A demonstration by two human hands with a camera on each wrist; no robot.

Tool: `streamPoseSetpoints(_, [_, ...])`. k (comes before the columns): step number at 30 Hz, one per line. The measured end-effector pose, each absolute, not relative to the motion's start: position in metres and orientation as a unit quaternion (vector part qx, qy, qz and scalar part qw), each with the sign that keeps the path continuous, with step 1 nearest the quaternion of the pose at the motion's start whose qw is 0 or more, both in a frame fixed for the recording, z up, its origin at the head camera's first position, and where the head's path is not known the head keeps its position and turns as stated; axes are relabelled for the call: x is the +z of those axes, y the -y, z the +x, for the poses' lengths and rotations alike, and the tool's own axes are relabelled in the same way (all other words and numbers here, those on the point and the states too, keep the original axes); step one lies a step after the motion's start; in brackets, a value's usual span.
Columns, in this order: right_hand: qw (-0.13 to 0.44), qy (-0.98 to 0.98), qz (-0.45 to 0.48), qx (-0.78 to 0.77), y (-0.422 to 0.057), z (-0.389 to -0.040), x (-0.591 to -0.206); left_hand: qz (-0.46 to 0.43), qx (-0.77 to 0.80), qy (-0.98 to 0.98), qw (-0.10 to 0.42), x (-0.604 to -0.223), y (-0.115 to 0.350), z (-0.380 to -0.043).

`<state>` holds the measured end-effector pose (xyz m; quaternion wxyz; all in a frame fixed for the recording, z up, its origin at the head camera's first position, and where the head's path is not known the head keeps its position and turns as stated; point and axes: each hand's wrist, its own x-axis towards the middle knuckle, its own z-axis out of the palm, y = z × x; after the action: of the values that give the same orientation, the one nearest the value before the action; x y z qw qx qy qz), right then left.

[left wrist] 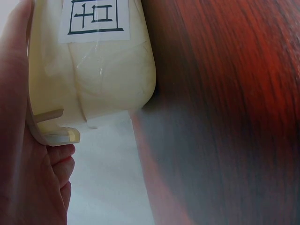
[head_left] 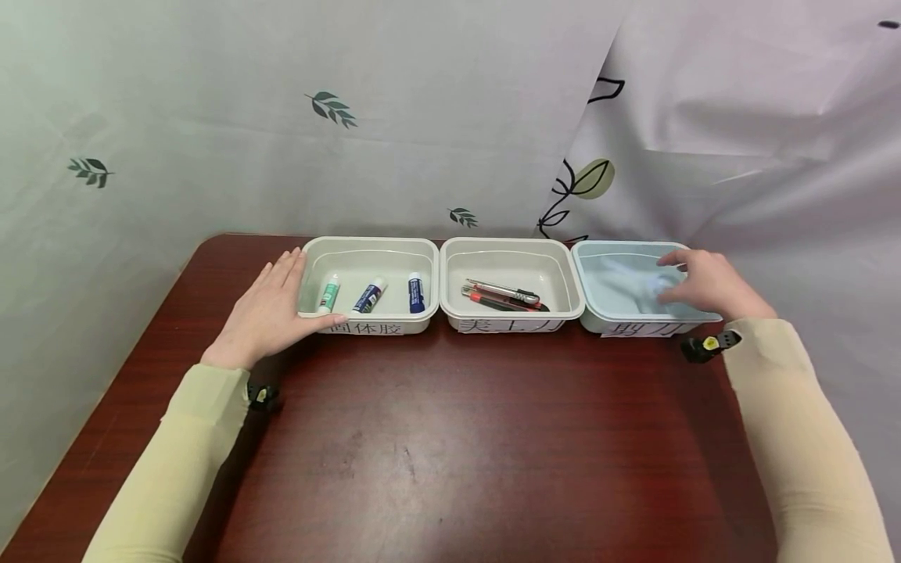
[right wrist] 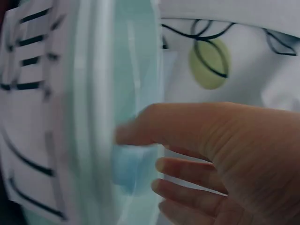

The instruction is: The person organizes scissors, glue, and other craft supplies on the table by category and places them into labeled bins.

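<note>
My left hand [head_left: 263, 307] lies along the left end of the left white bin [head_left: 369, 244], fingers straight at its side rim and thumb over the front rim. Three glue sticks, a green-and-white one [head_left: 328, 295], a blue one [head_left: 369, 295] and another blue one [head_left: 416, 293], lie inside that bin. Over the right end of the light-blue bin [head_left: 598, 274] is my right hand [head_left: 711, 283], with loosely bent fingers and nothing between them. In the right wrist view, the thumb and fingers [right wrist: 192, 176] of that hand are spread apart beside the bin wall.
Between those two bins stands a middle white bin [head_left: 510, 246], holding several utility knives [head_left: 503, 295]. Labels with writing are stuck on the bins' fronts. The row stands at the back of the dark red wooden table [head_left: 464, 438], before a pale leaf-patterned curtain [head_left: 394, 141].
</note>
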<state>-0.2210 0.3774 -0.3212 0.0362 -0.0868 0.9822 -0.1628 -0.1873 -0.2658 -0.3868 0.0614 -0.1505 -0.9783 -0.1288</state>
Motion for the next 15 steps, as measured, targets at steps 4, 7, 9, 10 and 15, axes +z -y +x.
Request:
streamPoseSetpoints(4, [0.063, -0.983, -0.086, -0.148, -0.3775, -0.2205, -0.3285, -0.149, -0.130, 0.979, 0.059, -0.3866, 0.2662, -0.1865])
streamPoseSetpoints(7, [0.061, -0.984, -0.083, -0.148, -0.3774, -0.2195, -0.3307, -0.150, -0.130, 0.978, 0.061, -0.3864, 0.2662, -0.1864])
streamPoseSetpoints(9, [0.056, -0.983, -0.084, -0.151, -0.3775, -0.2190, -0.3309, -0.150, -0.131, 0.978, 0.061, -0.3863, 0.2662, -0.1863])
streamPoseSetpoints(10, [0.053, -0.983, -0.084, -0.152, -0.3775, -0.2187, -0.3309, -0.150, -0.131, 0.978, 0.061, -0.3864, 0.2662, -0.1862])
streamPoseSetpoints(15, [0.042, -0.982, -0.078, -0.166, -0.3760, -0.2151, -0.3289, -0.151, -0.132, 0.978, 0.061, -0.3866, 0.2661, -0.1866])
